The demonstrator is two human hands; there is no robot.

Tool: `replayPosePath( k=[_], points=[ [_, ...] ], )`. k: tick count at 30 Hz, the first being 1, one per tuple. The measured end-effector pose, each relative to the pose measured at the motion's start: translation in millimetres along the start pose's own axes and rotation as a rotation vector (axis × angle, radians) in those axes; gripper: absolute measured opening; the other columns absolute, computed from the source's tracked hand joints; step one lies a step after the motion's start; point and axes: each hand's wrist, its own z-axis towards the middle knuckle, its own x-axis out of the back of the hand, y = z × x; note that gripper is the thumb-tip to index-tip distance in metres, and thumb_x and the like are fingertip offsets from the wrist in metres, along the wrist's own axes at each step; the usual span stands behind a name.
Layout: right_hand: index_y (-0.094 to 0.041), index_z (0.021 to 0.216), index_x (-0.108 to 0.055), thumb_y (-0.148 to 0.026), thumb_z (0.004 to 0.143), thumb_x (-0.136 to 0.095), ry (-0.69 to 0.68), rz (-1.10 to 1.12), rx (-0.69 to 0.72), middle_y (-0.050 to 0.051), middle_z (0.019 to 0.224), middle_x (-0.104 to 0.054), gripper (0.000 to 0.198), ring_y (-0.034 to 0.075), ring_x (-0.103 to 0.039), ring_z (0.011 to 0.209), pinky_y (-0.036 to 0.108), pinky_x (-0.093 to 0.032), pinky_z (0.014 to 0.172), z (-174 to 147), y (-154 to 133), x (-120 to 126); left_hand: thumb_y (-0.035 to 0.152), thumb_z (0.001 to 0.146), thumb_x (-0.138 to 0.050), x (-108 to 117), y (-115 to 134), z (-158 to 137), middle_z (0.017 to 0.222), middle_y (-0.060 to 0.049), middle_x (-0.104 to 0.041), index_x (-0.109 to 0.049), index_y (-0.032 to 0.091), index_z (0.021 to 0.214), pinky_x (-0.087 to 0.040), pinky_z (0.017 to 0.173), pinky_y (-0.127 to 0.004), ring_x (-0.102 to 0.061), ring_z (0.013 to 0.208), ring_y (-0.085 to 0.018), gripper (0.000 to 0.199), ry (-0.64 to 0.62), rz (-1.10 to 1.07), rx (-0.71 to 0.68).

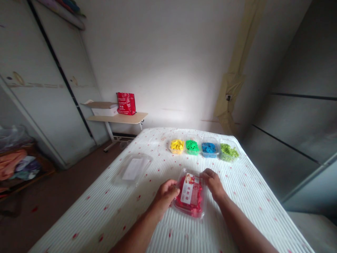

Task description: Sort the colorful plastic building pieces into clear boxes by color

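Observation:
In front of me a clear plastic box (190, 193) full of red pieces lies on the white ribbed cover, its lid on and a printed label (188, 189) on top. My left hand (167, 195) grips the box's left edge, thumb above and fingers around the side. At the upper right corner, my right hand (212, 182) has its fingers curled over the rim of the same box. What the red pieces are, I cannot make out through the plastic.
Beyond stand clear boxes of yellow pieces (177, 145), green pieces (192, 147), blue pieces (209, 149) and light green pieces (229, 151). Left lies a transparent lid (133, 169) with a white label. A side table (118, 118) holds a red bag (126, 104) and a white carton (105, 110).

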Motion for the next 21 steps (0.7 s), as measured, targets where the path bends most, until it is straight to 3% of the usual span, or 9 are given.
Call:
replayPosePath(
  k=[5,9,13,16,21],
  points=[
    [-0.018,0.053,-0.044,-0.033,0.064,-0.052,0.032,-0.063,0.06,-0.005,0.051,-0.039,0.02,0.01,-0.036,0.052,0.023,-0.027,0.048,1,2,1,0.033,0.064,-0.06,-1,3,-1,0.064,0.002,-0.053,-0.057,0.014,0.093,-0.035,0.053,-0.022,-0.049,0.055,-0.01,0.035,-0.027,-0.031,-0.053],
    [-0.018,0.053,-0.046,-0.038,0.062,-0.055,0.029,-0.06,0.031,-0.005,0.049,-0.04,0.023,0.01,-0.036,0.05,0.024,-0.027,0.047,0,1,0,0.032,0.063,-0.06,-2,4,-1,0.06,0.004,-0.052,-0.058,0.013,0.09,-0.032,0.049,-0.021,-0.047,0.051,-0.009,0.032,0.028,-0.007,-0.051],
    [-0.018,0.062,-0.048,-0.051,0.064,-0.054,-0.106,0.071,-0.126,-0.004,0.053,-0.044,0.033,0.01,-0.042,0.049,0.024,-0.033,0.047,-11,-15,7,0.03,0.06,-0.062,-6,0,2,0.055,0.004,-0.05,-0.058,0.012,0.089,-0.031,0.046,-0.02,-0.045,0.048,-0.009,0.034,0.119,0.003,-0.055],
    [-0.019,0.068,-0.05,-0.054,0.063,-0.056,-0.188,0.112,-0.165,-0.002,0.063,-0.05,0.036,0.012,-0.047,0.054,0.025,-0.039,0.049,-29,-27,17,0.029,0.059,-0.064,-8,-2,2,0.056,0.003,-0.053,-0.059,0.012,0.088,-0.033,0.047,-0.02,-0.048,0.05,-0.01,0.034,0.165,0.008,-0.07],
    [-0.019,0.073,-0.049,-0.051,0.067,-0.057,-0.282,0.135,-0.224,-0.003,0.061,-0.05,0.033,0.012,-0.049,0.055,0.025,-0.04,0.05,-57,-18,23,0.034,0.06,-0.064,-5,5,-1,0.069,-0.001,-0.062,-0.059,0.013,0.095,-0.031,0.044,-0.019,-0.053,0.053,-0.011,0.041,0.136,0.033,0.031]
  ],
)
